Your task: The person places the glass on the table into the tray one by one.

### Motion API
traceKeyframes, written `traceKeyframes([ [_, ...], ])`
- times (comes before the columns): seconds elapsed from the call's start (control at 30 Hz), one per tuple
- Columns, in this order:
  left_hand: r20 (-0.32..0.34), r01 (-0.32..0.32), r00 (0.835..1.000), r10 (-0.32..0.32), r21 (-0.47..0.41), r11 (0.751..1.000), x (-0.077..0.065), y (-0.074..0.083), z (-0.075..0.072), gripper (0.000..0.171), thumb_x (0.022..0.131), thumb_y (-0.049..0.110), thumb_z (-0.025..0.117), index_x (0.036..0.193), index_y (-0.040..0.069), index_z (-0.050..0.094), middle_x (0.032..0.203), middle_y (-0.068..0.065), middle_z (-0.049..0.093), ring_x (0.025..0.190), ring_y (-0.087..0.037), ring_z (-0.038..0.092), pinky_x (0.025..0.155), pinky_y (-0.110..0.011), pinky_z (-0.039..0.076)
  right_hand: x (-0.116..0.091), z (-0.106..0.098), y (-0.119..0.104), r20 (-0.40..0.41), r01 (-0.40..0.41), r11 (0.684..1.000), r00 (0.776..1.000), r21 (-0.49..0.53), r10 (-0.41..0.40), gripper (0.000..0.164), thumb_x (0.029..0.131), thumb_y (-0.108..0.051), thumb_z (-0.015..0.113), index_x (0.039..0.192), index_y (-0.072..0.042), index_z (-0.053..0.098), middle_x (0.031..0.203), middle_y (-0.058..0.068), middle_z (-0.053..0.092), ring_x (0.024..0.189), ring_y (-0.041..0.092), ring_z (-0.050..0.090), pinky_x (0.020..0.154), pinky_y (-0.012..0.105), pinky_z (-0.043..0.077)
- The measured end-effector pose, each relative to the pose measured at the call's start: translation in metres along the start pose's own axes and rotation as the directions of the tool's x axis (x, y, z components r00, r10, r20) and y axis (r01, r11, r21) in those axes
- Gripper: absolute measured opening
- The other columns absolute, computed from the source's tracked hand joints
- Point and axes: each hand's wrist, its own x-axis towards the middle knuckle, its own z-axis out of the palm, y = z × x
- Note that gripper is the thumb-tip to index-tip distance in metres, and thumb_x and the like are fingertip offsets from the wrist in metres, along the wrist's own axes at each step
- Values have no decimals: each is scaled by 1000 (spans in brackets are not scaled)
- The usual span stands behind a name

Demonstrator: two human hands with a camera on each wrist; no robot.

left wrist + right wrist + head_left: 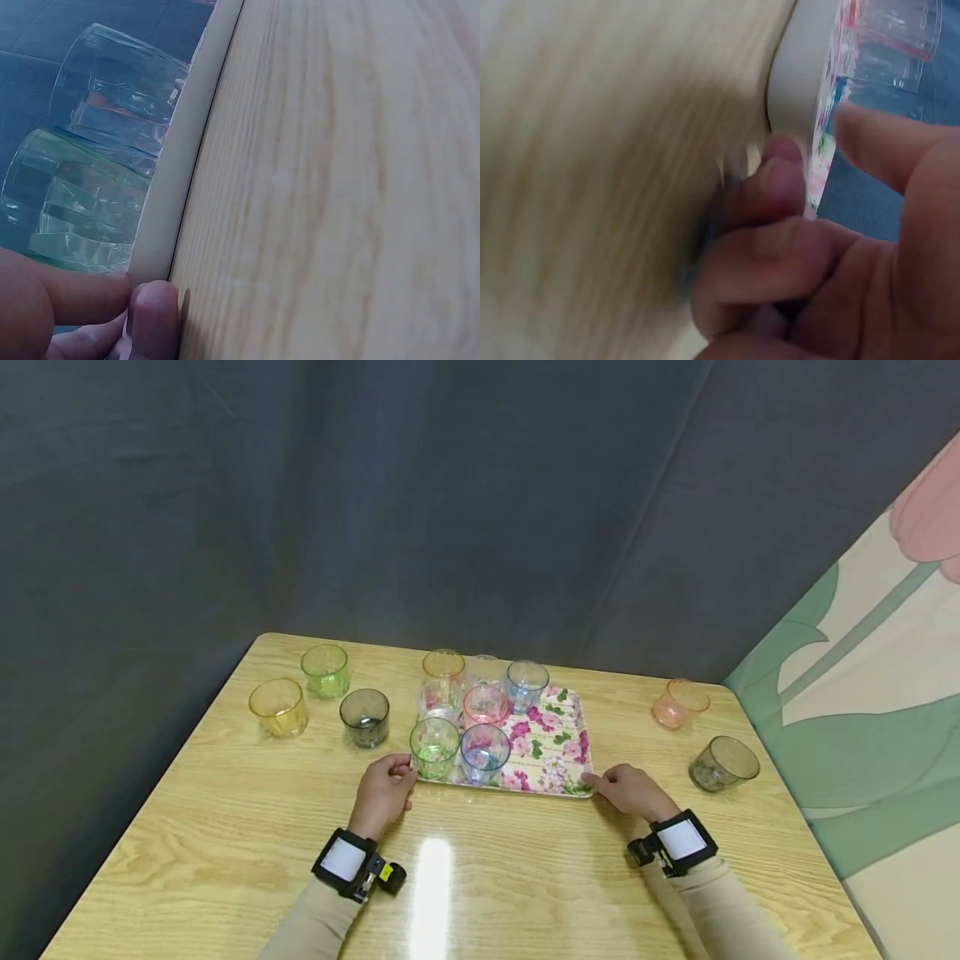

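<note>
A floral tray [551, 739] lies on the table with several clear plastic cups on its left and middle. In front stand a green cup [435, 750] and a blue cup [484, 756], with a pink cup [486, 706] behind them. My left hand [383, 792] pinches the tray's front left corner, close beside the green cup. At the front right corner, my right hand [628, 789] grips the rim. Its thumb [877, 146] reaches over the tray while the other fingers curl at the outer side. In the left wrist view, thumb and fingertip meet at the pale rim [172, 165].
Left of the tray stand a green cup [326, 674], a yellow cup [279, 712] and a dark grey cup [365, 720]. On the right, a pink cup [678, 704] and another dark cup [722, 766] sit tilted in view. A dark curtain [465, 510] hangs behind the table.
</note>
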Motion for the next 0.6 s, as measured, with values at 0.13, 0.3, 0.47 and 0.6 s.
traceKeyframes([
  [0.13, 5, 0, 1000, 0, -1, 1000, 0, 0, 0, 31, 96, 4, 60, 125, -6, 62, 100, -18, 63, 56, -12, 57, 48, -24, 50, -3, 5, -1, 3, -3, 1000, 1000, 14, 3, 52, 100, -42, 54, 57, -14, 50, 52, -6, 32, 49, 11, 31, 50, 25, 25],
  [0.3, 5, 14, 1000, -14, -14, 1000, 0, -1, 0, 32, 96, 7, 60, 126, -4, 62, 102, -17, 63, 58, -12, 57, 50, -24, 51, -1, 10, -3, -8, 29, 999, 1000, 27, -28, 48, 102, -32, 53, 60, -10, 62, 50, -6, 38, 48, 10, 32, 50, 24, 26],
  [0.47, 3, 39, 999, -39, -48, 998, 0, -2, 0, 33, 96, 9, 61, 127, -3, 62, 103, -15, 63, 58, -11, 56, 52, -25, 52, -1, 12, -5, -23, 13, 999, 1000, 52, -12, 46, 102, -29, 54, 62, -8, 66, 48, -6, 41, 46, 9, 31, 49, 23, 25],
  [0.6, -9, 47, 999, -48, -64, 997, -1, 0, 0, 32, 95, 8, 61, 125, -3, 64, 99, -12, 63, 60, -10, 56, 53, -25, 53, -3, 13, -7, -26, -3, 997, 1000, 78, 5, 47, 101, -29, 54, 61, -8, 66, 47, -6, 41, 46, 9, 29, 48, 23, 23],
])
